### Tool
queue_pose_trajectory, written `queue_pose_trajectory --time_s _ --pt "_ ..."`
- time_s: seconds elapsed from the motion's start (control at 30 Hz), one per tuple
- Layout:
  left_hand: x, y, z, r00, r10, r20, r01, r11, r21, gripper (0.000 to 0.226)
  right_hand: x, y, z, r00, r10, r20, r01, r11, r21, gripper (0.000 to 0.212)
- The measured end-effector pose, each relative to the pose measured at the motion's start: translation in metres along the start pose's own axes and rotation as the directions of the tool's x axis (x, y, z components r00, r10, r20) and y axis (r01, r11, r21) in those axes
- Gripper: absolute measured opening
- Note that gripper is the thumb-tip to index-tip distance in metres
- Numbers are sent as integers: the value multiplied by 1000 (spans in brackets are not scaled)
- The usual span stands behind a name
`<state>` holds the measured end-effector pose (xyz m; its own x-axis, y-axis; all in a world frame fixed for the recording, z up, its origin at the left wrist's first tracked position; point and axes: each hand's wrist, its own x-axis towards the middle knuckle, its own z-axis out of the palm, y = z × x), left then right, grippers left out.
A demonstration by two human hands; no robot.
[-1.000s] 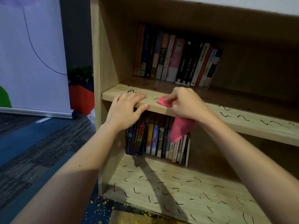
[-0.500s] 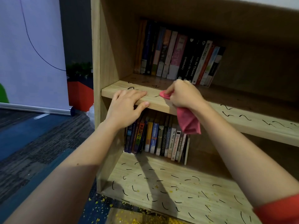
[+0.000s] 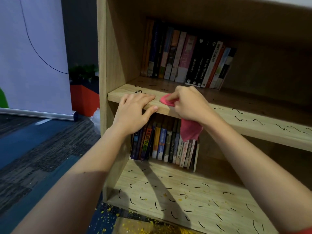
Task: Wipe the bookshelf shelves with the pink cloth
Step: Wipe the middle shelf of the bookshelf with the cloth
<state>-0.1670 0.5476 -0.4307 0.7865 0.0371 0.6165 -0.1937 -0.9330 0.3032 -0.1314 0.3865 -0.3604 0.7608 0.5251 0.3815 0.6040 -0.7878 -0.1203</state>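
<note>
Dim, slightly soft picture; a dark shadow (image 3: 152, 184) crosses the bottom shelf (image 3: 219, 200); wide-angle edges bow.

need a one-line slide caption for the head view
Right hand presses a pink cloth onto the scribbled middle shelf while the left hand rests on its front edge.

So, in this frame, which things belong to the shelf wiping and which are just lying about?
In the job: pink cloth, gripped by the right hand on the middle shelf; left hand resting on that shelf's edge; marked bottom shelf.

Just lying about: upper books, lower books, banner, red planter, yellow crumbs on the carpet.
</note>
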Motion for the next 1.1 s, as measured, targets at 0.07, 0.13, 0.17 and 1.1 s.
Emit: queue_pose_trajectory --time_s 0.07,0.13,0.17,1.1 --pt "0 -1 1 1000 4 1 -4 1000 4 46 -7 10 -8 1000 8 17 -8 1000 12 34" --pt "1 -2 1 1000 4 1 -4 1000 2 47 0 17 -13 997 61 37 -62 998 8 32" --pt "1 -2 1 1000 1 1 -1 1000 1 47 7 17 -11 997 67 41 -67 998 -5 30" --pt "0 -1 1 1000 -5 16 5 1000 3 49 12 -9 7 999 -47 -5 47 999 -14 28"
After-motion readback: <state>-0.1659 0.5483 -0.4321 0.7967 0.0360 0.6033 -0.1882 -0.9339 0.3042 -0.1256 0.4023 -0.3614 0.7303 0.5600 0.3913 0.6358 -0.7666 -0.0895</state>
